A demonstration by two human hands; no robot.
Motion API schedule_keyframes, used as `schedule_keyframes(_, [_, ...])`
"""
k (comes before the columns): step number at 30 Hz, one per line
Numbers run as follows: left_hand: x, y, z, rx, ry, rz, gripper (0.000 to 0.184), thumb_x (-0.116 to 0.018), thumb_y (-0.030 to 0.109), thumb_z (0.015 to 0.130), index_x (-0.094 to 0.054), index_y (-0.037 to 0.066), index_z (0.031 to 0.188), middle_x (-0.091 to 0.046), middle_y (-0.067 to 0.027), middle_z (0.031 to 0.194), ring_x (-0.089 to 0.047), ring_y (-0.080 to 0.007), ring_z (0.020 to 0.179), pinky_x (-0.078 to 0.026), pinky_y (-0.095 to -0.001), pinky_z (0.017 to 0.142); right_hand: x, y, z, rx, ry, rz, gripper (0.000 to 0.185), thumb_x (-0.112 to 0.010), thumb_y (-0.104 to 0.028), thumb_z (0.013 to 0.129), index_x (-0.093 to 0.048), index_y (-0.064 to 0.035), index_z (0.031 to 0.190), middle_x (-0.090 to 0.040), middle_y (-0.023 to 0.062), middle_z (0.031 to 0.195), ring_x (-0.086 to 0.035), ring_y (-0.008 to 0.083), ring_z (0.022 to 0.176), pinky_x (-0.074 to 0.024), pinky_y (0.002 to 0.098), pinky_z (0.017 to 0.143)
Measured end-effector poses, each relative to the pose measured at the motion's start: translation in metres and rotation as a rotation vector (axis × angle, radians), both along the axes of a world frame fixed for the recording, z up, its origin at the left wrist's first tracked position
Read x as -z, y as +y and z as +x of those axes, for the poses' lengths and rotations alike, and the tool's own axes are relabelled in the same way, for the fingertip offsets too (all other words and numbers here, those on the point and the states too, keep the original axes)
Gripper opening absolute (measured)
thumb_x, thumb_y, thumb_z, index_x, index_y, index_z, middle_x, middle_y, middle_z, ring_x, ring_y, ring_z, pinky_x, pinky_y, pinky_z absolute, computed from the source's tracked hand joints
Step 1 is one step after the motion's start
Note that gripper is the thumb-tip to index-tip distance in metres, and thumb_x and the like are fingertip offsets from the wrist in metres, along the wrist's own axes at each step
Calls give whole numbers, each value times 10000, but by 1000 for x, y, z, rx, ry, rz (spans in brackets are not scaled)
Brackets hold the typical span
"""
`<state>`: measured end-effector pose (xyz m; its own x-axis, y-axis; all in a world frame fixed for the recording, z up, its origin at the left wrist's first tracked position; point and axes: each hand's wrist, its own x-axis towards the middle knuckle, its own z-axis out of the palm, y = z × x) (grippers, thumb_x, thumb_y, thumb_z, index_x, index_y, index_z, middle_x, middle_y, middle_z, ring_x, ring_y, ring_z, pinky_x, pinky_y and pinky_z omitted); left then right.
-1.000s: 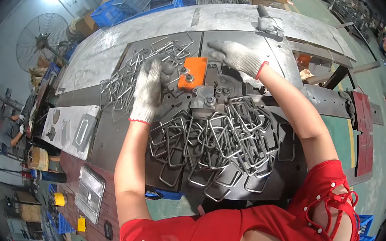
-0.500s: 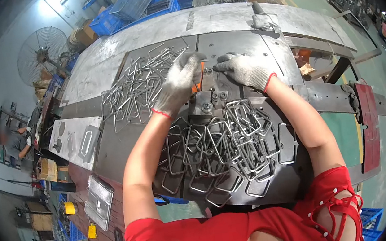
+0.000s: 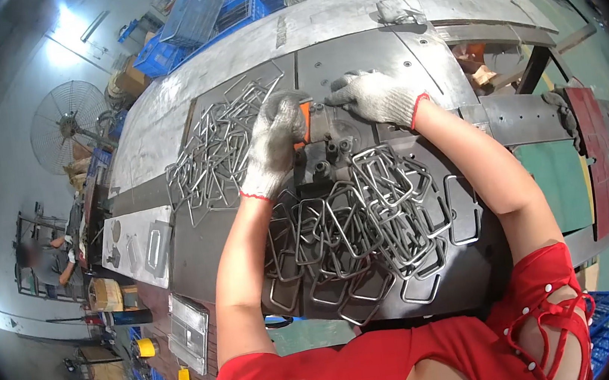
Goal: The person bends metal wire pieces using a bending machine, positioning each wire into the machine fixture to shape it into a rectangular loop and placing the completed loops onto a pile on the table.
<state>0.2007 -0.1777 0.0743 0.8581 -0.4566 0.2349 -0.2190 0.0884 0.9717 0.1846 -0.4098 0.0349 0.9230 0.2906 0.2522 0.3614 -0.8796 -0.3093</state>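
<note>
My left hand (image 3: 278,140), in a grey-white work glove, is closed beside an orange part (image 3: 305,123) at the bending fixture (image 3: 322,164). The glove hides whatever its fingers hold. Across from it, my right hand (image 3: 375,98), gloved alike, has its fingers drawn together and pointing left, close to the fixture's far end. Anything in that grip is too small to make out. Left of my left hand lies a heap of bent metal rods (image 3: 214,151). Nearer my body, a tangled pile of bent wire frames (image 3: 389,210) spreads over the dark metal table (image 3: 472,276).
Blue crates (image 3: 198,11) stand beyond the table's far edge. At the left are a plate with flat metal parts (image 3: 134,243) and a large fan (image 3: 69,127). Another person (image 3: 49,253) sits farther left. A capped post (image 3: 399,8) rises at the back.
My left hand's fingers, earlier stretched right over the fixture, are now curled in beside the orange part. My right hand stays near the fixture's far end. The whole view has shifted slightly.
</note>
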Motion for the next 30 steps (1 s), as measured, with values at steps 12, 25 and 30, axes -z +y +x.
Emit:
schedule_keyframes(12, [7, 3, 9, 11, -31, 4, 258, -579, 286, 1019, -602, 38, 1088, -410, 26, 653, -380, -96, 573, -334, -271, 545, -5, 1, -6, 7, -34, 5, 390, -601, -137, 873, -698, -232, 1238, -600, 107, 1319, -538, 337, 1242, -446, 440, 1040])
schedule_keyframes(25, [5, 4, 8, 41, 17, -21, 260, -584, 290, 1015, -604, 40, 1084, -391, 34, 639, -360, -90, 557, -305, -268, 525, -5, 0, -4, 14, -22, -24, 395, -588, -147, 883, -689, -247, 1252, -602, 98, 1318, -540, 339, 1243, -453, 446, 1035])
schedule_keyframes(30, [3, 3, 6, 13, -21, 10, 254, -576, 290, 1017, -610, 44, 1076, -398, 32, 636, -363, -90, 552, -303, -268, 521, -2, -1, -3, -4, -50, -5, 404, -582, -131, 873, -692, -239, 1246, -610, 106, 1300, -555, 343, 1219, -466, 447, 1020])
